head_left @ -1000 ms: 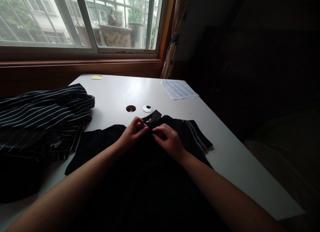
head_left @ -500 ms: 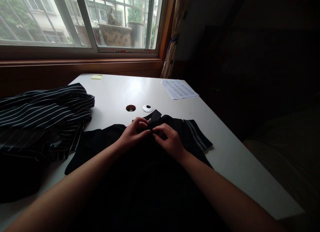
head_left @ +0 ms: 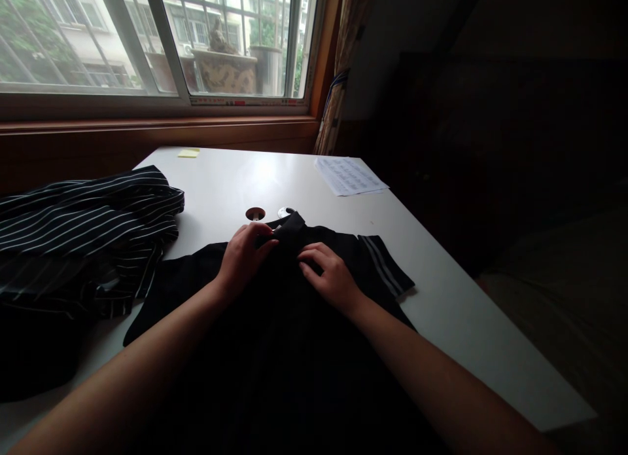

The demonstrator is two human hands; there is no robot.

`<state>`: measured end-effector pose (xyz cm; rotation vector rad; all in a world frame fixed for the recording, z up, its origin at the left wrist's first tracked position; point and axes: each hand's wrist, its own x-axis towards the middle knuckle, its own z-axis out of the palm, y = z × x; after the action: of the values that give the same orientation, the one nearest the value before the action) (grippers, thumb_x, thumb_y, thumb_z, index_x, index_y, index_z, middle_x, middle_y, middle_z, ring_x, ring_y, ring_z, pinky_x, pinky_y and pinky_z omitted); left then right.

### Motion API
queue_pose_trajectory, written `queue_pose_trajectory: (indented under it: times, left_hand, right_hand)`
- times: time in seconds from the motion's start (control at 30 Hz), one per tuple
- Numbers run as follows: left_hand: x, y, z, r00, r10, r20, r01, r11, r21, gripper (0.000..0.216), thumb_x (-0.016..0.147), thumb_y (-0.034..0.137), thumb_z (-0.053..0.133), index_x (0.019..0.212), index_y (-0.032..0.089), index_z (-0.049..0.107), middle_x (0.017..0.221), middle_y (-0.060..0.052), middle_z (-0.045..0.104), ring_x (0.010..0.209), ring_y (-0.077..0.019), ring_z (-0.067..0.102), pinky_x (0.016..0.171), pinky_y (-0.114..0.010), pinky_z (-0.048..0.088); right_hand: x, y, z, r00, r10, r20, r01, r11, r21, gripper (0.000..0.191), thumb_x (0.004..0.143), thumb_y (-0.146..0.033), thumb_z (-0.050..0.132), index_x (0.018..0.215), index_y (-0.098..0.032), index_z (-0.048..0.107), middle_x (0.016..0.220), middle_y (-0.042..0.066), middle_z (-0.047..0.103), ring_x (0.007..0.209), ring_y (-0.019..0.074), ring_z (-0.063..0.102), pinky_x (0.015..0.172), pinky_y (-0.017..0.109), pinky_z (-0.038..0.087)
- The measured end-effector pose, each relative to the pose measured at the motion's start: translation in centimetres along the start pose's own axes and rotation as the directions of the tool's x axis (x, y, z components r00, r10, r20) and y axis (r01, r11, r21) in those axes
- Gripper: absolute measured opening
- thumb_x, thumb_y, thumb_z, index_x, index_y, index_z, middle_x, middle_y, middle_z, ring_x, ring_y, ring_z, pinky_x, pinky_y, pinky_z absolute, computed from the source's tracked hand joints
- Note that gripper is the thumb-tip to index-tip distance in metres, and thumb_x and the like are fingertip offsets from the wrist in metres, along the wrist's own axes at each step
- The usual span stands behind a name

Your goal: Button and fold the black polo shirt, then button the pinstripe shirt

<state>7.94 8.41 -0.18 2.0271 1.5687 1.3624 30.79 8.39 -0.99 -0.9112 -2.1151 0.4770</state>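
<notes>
A black short-sleeved polo shirt (head_left: 324, 245) lies spread on a white table, its collar toward the window. Grey stripes edge its right-hand sleeve. My left hand (head_left: 245, 255) is closed on the collar (head_left: 290, 229), thumb and fingers pinching its left side, where a small pale spot shows. Just to the right, my right hand (head_left: 330, 275) has its fingers curled in a pinch on the shirt front below the collar. The dark cloth hides what exactly lies between those fingertips. My forearms cover parts of the shirt's lower body.
A black garment with white stripes (head_left: 88, 213) is heaped on the table's left. Beyond the collar are a round cable hole (head_left: 255, 214) and its silver cover (head_left: 285, 212). Printed sheets (head_left: 350, 175) lie at the back right, a yellow sticky note (head_left: 188, 152) at the back left.
My left hand has moved left, away from my right hand, and the collar has shifted slightly left with it. My right hand has stayed almost in place.
</notes>
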Motion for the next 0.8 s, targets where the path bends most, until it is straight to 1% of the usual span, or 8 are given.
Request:
queue_pose_trajectory:
  times: [0.07, 0.17, 0.27, 0.4, 0.5, 0.6, 0.7, 0.8]
  left_hand:
    - [0.1, -0.4, 0.0, 0.999, 0.053, 0.011, -0.053, 0.995, 0.086, 0.017, 0.087, 0.034, 0.064, 0.103, 0.026, 0.062, 0.104, -0.004, 0.068, 0.104, -0.0257, 0.058, 0.094, -0.039, 0.045]
    - [0.2, -1.5, 0.0, 0.992, 0.084, 0.094, -0.105, 0.962, 0.250, 0.023, 0.091, 0.034, 0.058, 0.113, 0.025, 0.062, 0.117, -0.008, 0.065, 0.115, -0.0292, 0.052, 0.101, -0.044, 0.041]
    - [0.3, -3.1, -0.3, 0.982, 0.020, 0.190, -0.094, 0.916, 0.389, 0.032, 0.095, 0.039, 0.051, 0.122, 0.024, 0.059, 0.131, -0.009, 0.058, 0.124, -0.0310, 0.046, 0.105, -0.047, 0.038]
    - [0.9, -5.8, -1.5, 0.960, -0.086, 0.265, -0.056, 0.872, 0.486, 0.045, 0.097, 0.047, 0.042, 0.138, 0.027, 0.049, 0.149, -0.006, 0.044, 0.140, -0.0319, 0.031, 0.113, -0.050, 0.030]
    - [1.5, -7.5, -2.8, 0.954, -0.147, 0.263, -0.028, 0.825, 0.564, 0.057, 0.095, 0.054, 0.043, 0.145, 0.028, 0.042, 0.154, -0.007, 0.038, 0.146, -0.0340, 0.022, 0.116, -0.051, 0.024]
    - [2.0, -9.1, -4.0, 0.953, -0.193, 0.232, 0.007, 0.784, 0.621, 0.064, 0.092, 0.060, 0.045, 0.146, 0.027, 0.040, 0.154, -0.010, 0.038, 0.146, -0.0361, 0.022, 0.115, -0.052, 0.024]
    - [2.2, -10.4, -4.8, 0.953, -0.233, 0.195, 0.054, 0.764, 0.643, 0.067, 0.091, 0.063, 0.044, 0.145, 0.023, 0.042, 0.152, -0.013, 0.040, 0.145, -0.0373, 0.024, 0.113, -0.054, 0.026]
    - [2.3, -11.1, -5.1, 0.955, -0.240, 0.173, 0.073, 0.758, 0.648, 0.066, 0.092, 0.063, 0.042, 0.143, 0.022, 0.045, 0.150, -0.014, 0.043, 0.145, -0.0378, 0.025, 0.112, -0.054, 0.027]
  right_hand:
    - [-0.1, 0.3, 0.2, 0.999, 0.006, 0.036, -0.004, 0.998, -0.066, 0.018, 0.088, -0.020, 0.061, 0.104, -0.025, 0.067, 0.112, 0.007, 0.062, 0.107, 0.0229, 0.058, 0.097, 0.042, 0.049]
    - [-0.2, 0.8, 0.4, 0.996, 0.043, 0.076, -0.030, 0.985, -0.169, 0.021, 0.086, -0.023, 0.064, 0.106, -0.026, 0.068, 0.120, 0.007, 0.061, 0.112, 0.0256, 0.054, 0.099, 0.046, 0.047]
    - [-0.3, 1.5, 0.3, 0.994, 0.075, 0.085, -0.053, 0.970, -0.236, 0.021, 0.085, -0.026, 0.066, 0.106, -0.026, 0.069, 0.121, 0.007, 0.062, 0.116, 0.0273, 0.051, 0.101, 0.049, 0.046]
    - [-0.4, 2.5, 0.1, 0.993, 0.094, 0.078, -0.069, 0.958, -0.279, 0.025, 0.087, -0.031, 0.065, 0.111, -0.028, 0.068, 0.124, 0.008, 0.061, 0.120, 0.0276, 0.050, 0.102, 0.051, 0.044]
    - [-0.3, 3.3, -0.3, 0.990, 0.118, 0.076, -0.087, 0.942, -0.323, 0.029, 0.089, -0.036, 0.062, 0.116, -0.028, 0.066, 0.128, 0.008, 0.060, 0.123, 0.0278, 0.049, 0.103, 0.051, 0.044]
    - [-0.3, 4.4, -1.2, 0.985, 0.155, 0.073, -0.116, 0.919, -0.377, 0.032, 0.090, -0.039, 0.060, 0.120, -0.029, 0.065, 0.132, 0.008, 0.058, 0.125, 0.0290, 0.048, 0.103, 0.052, 0.043]
    - [-0.2, 6.3, -2.9, 0.976, 0.211, 0.051, -0.168, 0.881, -0.441, 0.033, 0.091, -0.040, 0.059, 0.121, -0.030, 0.065, 0.133, 0.008, 0.058, 0.125, 0.0311, 0.048, 0.102, 0.054, 0.043]
    - [-0.2, 8.9, -5.1, 0.956, 0.291, 0.033, -0.237, 0.835, -0.497, 0.034, 0.092, -0.042, 0.055, 0.123, -0.031, 0.065, 0.136, 0.008, 0.056, 0.125, 0.0316, 0.048, 0.103, 0.053, 0.041]
